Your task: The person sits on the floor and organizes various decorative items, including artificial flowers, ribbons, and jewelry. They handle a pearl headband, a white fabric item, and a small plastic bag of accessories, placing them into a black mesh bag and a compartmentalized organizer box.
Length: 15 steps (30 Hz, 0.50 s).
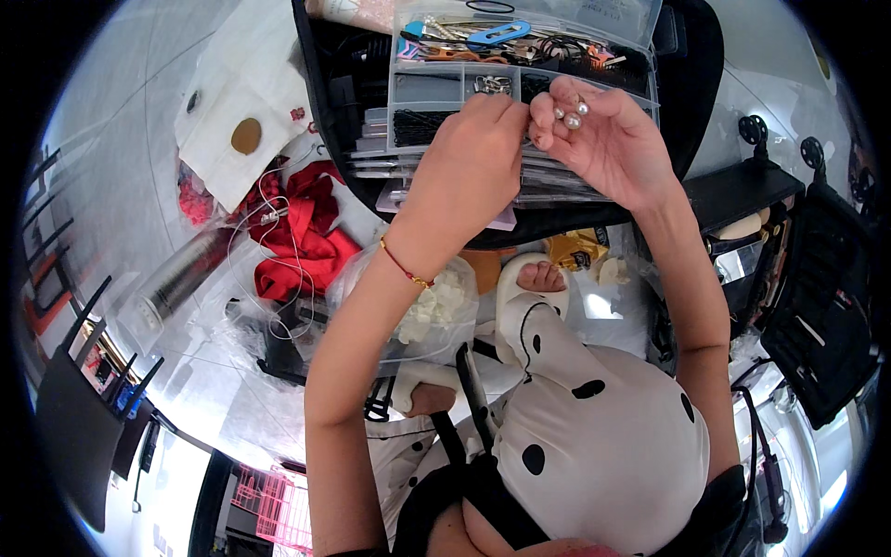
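Note:
My right hand (605, 139) is turned palm up, with several white pearl beads (572, 121) held at its curled fingers. Whether they are loose or pearl-headed pins I cannot tell. Beside it, my left hand (477, 163) shows its back, a red cord bracelet on the wrist. Its fingertips are hidden, so what they hold does not show. Both hands are over a clear plastic compartment box (424, 89). Black hairpins (418, 127) fill one compartment, small metal pieces (493, 85) another. The top section holds a blue hair clip (500, 33) among other clips and hair ties.
The box rests on flat plastic cases in an open black case (696, 90). On the floor at left are red fabric (306, 237), a spray can (188, 271), a white cord and a plastic bag of pale petals (438, 306). Another black case (821, 306) stands open at right.

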Tool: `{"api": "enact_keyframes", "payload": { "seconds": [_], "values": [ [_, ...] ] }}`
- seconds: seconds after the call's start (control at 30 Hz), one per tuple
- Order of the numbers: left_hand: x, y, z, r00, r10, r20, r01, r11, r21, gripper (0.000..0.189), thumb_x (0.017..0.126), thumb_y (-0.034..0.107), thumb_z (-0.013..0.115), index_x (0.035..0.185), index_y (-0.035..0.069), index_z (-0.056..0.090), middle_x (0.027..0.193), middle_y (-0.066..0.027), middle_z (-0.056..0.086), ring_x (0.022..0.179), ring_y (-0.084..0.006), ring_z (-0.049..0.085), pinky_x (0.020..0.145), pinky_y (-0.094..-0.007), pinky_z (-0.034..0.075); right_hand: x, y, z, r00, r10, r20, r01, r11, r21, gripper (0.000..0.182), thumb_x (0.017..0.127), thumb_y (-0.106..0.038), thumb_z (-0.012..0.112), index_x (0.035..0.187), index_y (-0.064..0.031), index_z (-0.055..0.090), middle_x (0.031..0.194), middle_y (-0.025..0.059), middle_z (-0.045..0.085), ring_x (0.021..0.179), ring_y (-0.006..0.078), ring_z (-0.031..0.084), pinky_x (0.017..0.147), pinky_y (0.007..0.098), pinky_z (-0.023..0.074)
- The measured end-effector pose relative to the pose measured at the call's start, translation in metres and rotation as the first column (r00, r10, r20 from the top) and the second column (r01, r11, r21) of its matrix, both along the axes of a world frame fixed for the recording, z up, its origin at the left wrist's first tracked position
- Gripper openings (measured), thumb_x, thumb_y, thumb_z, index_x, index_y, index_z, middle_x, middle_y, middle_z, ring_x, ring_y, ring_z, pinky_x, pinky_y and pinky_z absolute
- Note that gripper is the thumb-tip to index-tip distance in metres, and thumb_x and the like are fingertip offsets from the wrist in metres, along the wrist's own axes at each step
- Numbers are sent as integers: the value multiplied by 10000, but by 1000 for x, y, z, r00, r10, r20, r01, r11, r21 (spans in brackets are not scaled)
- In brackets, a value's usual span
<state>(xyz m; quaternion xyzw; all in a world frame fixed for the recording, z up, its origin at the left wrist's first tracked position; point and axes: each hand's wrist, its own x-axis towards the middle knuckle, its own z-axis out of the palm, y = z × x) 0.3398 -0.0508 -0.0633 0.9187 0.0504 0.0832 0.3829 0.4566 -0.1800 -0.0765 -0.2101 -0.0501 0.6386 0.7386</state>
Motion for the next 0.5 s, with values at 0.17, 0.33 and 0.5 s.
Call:
{"api": "enact_keyframes", "payload": {
  "seconds": [0.17, 0.33, 0.5],
  "values": [
    [-3, -3, -4, 998, 6, 55, -6, 1000, -12, 148, 694, -28, 506, 839, -5, 523, 810, -141, 520, 810, -295, 526, 707, -364, 445, -1, 0, 6, 999, -35, -11, 35, 999, 30, 139, 862, -110, 367, 873, -16, 469, 1078, 225, 540, 1017, 298, 545, 831, 332, 472],
    [-14, 6, 6, 984, 177, 31, -164, 955, -248, 224, 727, -25, 518, 948, 4, 533, 966, -147, 542, 873, -287, 556, 752, -341, 452, -9, 4, 20, 990, -108, 95, 104, 994, 46, 295, 881, -148, 306, 1034, 37, 477, 1166, 256, 480, 1101, 323, 489, 947, 361, 405],
    [-21, 5, 21, 862, 444, 246, -354, 873, -336, 253, 693, 19, 588, 944, 46, 560, 954, -88, 527, 833, -258, 526, 692, -320, 418, -23, 9, 38, 977, -174, 126, 178, 984, -22, 445, 899, -207, 248, 1204, 75, 408, 1215, 234, 454, 1165, 305, 434, 1007, 367, 337]
  ]
}}
